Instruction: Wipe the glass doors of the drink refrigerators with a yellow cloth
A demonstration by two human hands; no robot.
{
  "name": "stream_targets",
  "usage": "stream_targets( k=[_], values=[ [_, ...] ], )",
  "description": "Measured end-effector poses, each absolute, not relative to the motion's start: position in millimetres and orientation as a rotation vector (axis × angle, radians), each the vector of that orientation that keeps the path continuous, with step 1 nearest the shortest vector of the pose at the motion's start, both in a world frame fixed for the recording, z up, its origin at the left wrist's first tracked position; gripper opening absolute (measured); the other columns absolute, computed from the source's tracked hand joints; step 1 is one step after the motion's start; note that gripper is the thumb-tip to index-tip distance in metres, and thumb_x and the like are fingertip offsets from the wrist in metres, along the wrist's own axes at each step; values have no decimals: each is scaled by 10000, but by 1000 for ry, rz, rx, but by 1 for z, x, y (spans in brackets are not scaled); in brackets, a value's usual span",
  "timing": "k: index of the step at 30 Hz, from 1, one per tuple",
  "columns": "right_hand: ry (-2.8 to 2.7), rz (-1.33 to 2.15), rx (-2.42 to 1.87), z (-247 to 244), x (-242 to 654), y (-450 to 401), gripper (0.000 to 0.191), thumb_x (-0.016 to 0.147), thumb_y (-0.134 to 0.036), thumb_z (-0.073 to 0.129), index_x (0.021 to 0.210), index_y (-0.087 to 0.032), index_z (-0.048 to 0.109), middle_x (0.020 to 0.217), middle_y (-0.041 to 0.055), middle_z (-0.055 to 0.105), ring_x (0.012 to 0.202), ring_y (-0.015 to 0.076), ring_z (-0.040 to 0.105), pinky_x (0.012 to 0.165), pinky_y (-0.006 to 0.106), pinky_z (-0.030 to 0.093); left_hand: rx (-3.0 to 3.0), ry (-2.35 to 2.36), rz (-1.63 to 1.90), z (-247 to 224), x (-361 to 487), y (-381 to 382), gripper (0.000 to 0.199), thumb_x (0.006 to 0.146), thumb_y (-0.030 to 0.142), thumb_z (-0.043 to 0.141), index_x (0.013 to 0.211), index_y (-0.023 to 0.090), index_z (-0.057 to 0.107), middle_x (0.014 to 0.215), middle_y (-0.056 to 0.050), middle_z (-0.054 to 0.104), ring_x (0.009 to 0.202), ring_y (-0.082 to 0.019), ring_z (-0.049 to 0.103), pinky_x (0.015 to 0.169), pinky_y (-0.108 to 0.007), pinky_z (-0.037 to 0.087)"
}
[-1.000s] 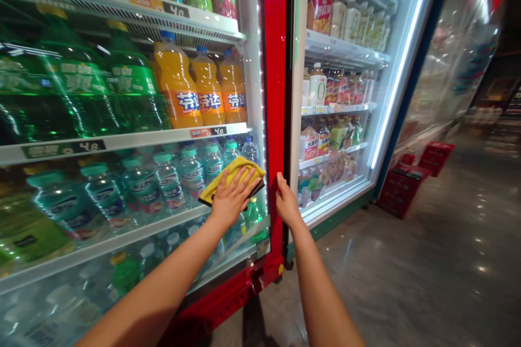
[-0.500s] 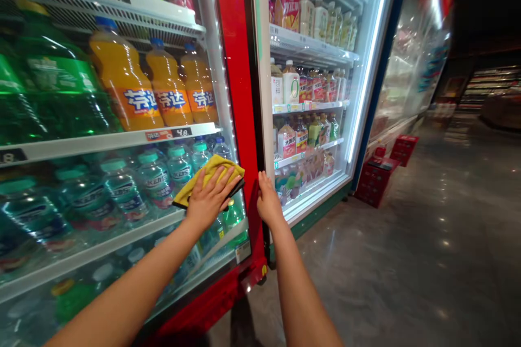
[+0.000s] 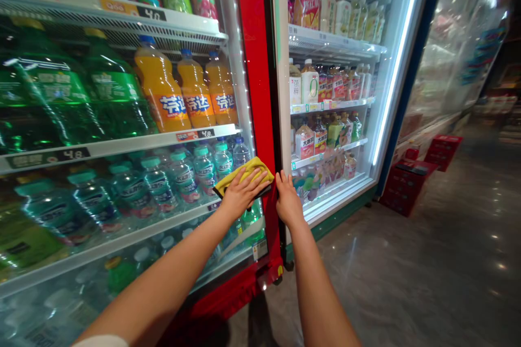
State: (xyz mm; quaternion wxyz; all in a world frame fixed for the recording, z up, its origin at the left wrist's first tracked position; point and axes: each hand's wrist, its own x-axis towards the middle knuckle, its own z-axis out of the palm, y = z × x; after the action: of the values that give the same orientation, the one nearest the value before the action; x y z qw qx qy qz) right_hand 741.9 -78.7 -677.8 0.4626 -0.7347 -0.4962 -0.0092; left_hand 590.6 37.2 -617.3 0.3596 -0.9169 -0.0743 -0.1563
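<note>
A yellow cleaning cloth (image 3: pixel 238 176) with a dark edge lies against the glass door of the red fridge, near its right edge. My left hand (image 3: pixel 243 192) holds it there under a flat palm, fingers spread over the fabric. Just to the right, my right hand (image 3: pixel 288 200) is at the side edge of the red door frame (image 3: pixel 260 65), fingers stretched upward and nothing seen in them. Whether its fingertips grip the edge I cannot tell. Behind the glass stand turquoise-capped bottles (image 3: pixel 185 176) and orange soda bottles (image 3: pixel 195 95).
A second, lit drinks fridge (image 3: pixel 331 103) stands close to the right of the red one. Red boxes (image 3: pixel 407 184) sit on the shiny grey floor (image 3: pixel 427 276) farther right. Large green bottles (image 3: pixel 109 87) fill the left shelf behind the glass.
My view has shifted left, so the fridges appear farther right. The cloth under my left hand has slid slightly right towards the door frame. My right hand stays by the frame's edge.
</note>
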Motion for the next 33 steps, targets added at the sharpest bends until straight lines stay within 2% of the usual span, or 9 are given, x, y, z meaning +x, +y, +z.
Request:
stream_targets(
  k=[4, 9, 14, 17, 22, 25, 28, 31, 33],
  values=[
    [-1202, -81, -1768, -678, 744, -81, 853, 785, 59, 352, 1597, -199, 312, 1688, 58, 249, 1580, 224, 119, 1255, 463, 272, -2360, -275, -491, -609, 612, 30, 745, 908, 202, 575, 1592, 286, 292, 1689, -19, 206, 1578, -244, 120, 1296, -579, 48],
    [-1178, -82, -1766, -676, 742, -85, 787, 825, 26, 347, 1584, -182, 347, 1677, 75, 282, 1575, 230, 151, 1245, 456, 288, -2384, -195, -384, -626, 609, 32, 713, 899, 186, 573, 1568, 293, 348, 1675, -12, 264, 1566, -222, 192, 1305, -544, 71],
    [-1205, -117, -1792, -672, 741, -86, 842, 796, 39, 378, 1589, -244, 338, 1685, 49, 265, 1580, 247, 125, 1247, 502, 259, -2354, -243, -516, -590, 635, 31, 734, 892, 259, 603, 1575, 265, 336, 1690, -40, 200, 1581, -257, 105, 1288, -588, -12],
    [-1197, -97, -1821, -672, 739, -86, 849, 786, 58, 358, 1590, -215, 335, 1688, 65, 250, 1580, 253, 120, 1249, 505, 250, -2340, -263, -586, -583, 650, 30, 711, 902, 245, 582, 1571, 236, 343, 1692, -60, 190, 1581, -280, 81, 1278, -618, -5],
    [-1165, -40, -1835, -680, 736, -87, 818, 806, 50, 357, 1586, -197, 342, 1675, 83, 284, 1576, 238, 135, 1251, 468, 266, -2395, -60, -408, -646, 624, 41, 523, 944, 221, 540, 1465, 223, 503, 1640, -69, 358, 1554, -245, 241, 1297, -564, 84],
    [-1187, -23, -1825, -687, 737, -88, 801, 807, 51, 349, 1578, -167, 357, 1675, 97, 275, 1575, 250, 137, 1251, 477, 267, -2409, 41, -319, -673, 598, 49, 428, 969, 216, 523, 1387, 282, 583, 1578, -16, 473, 1508, -178, 354, 1310, -480, 114],
    [-1190, -25, -1791, -691, 739, -85, 799, 804, 57, 339, 1574, -154, 364, 1675, 104, 272, 1575, 250, 137, 1253, 479, 267, -2408, 14, -340, -660, 590, 49, 538, 952, 240, 550, 1483, 295, 484, 1621, -2, 401, 1534, -172, 296, 1316, -459, 77],
    [-1150, -40, -1739, -696, 737, -79, 839, 782, 61, 351, 1587, -175, 336, 1672, 95, 287, 1573, 219, 147, 1259, 447, 264, -2395, -243, -497, -637, 598, 39, 719, 921, 261, 579, 1588, 282, 309, 1683, -38, 228, 1580, -240, 131, 1297, -556, -10],
    [-1140, -38, -1706, -699, 735, -74, 854, 777, 57, 356, 1596, -181, 313, 1673, 97, 285, 1570, 207, 161, 1257, 435, 269, -2384, -354, -555, -636, 602, 34, 751, 914, 247, 575, 1601, 287, 274, 1691, -38, 184, 1584, -260, 94, 1285, -593, -29]
  ],
)
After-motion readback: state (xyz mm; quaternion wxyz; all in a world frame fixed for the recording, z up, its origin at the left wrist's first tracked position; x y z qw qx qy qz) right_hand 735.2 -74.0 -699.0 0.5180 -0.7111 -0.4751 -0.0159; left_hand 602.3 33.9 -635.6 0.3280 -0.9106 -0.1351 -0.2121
